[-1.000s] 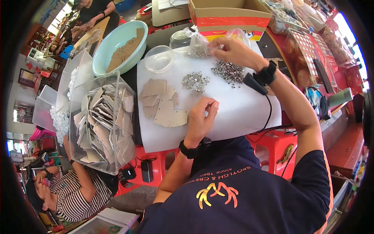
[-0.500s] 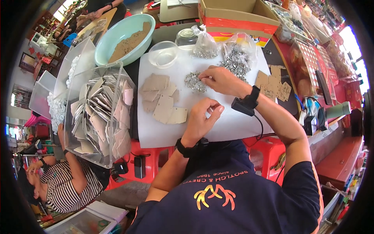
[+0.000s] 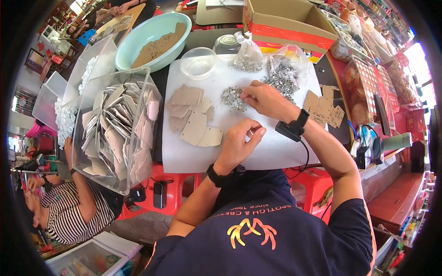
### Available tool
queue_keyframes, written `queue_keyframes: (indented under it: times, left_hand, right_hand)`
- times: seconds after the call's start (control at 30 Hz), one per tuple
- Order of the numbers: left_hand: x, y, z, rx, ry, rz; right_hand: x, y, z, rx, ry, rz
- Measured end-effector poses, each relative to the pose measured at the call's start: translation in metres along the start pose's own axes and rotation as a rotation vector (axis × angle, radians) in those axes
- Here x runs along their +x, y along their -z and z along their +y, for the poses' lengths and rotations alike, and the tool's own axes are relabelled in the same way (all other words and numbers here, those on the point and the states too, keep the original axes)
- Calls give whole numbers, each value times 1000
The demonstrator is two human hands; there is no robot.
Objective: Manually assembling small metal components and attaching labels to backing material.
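My right hand (image 3: pixel 267 99) is at the right edge of a small heap of shiny metal pieces (image 3: pixel 233 98). Its fingertips are pinched together there, and anything between them is too small to make out. Lower and nearer to me, my left hand (image 3: pixel 238 143) hovers over the white sheet (image 3: pixel 271 156), fingers curled and thumb close to them. Whatever those fingers may hold is hidden. Left of the heap lies a loose stack of beige cards (image 3: pixel 189 117) with rounded corners and small holes. Behind my right hand, more metal pieces (image 3: pixel 282 79) spill from a clear plastic bag (image 3: pixel 293 60).
A clear bin (image 3: pixel 126 184) full of beige cards stands left. Behind are a pale green basin (image 3: pixel 120 54), a clear round bowl (image 3: pixel 198 63), a tied bag (image 3: pixel 248 51) and a cardboard box (image 3: pixel 289 28). Brown cut cards (image 3: pixel 324 106) lie right. A person in stripes (image 3: pixel 69 209) sits left.
The whole view has shifted slightly. My right fingertips stay by the metal heap and look more bunched together. My left hand keeps nearly the same place and curl.
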State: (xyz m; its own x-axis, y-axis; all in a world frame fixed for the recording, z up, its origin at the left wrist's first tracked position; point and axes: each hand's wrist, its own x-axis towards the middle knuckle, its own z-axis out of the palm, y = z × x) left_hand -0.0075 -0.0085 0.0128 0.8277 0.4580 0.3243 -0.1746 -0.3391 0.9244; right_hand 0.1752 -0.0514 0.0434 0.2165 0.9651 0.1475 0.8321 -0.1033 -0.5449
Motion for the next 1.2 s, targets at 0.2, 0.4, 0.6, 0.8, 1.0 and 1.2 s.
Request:
queue_keyframes:
  times: [0.2, 0.4, 0.6, 0.8, 1.0, 1.2]
  left_hand:
    - [0, 0, 0, -15, -8, 5]
    - [1, 0, -1, -14, -7, -3]
    - [1, 0, -3, -4, -23, 5]
    - [2, 1, 0, -15, -15, -2]
    - [2, -1, -2, -22, -17, 0]
    - [2, 0, -1, -21, -9, 9]
  right_hand:
    - [-11, 0, 2, 17, 60, 43]
    - [-20, 0, 9, 30, 61, 72]
    - [-26, 7, 6, 31, 49, 92]
    - [-24, 10, 6, 9, -17, 43]
    - [-12, -4, 6, -29, 48, 72]
    - [-13, -3, -1, -86, -10, 43]
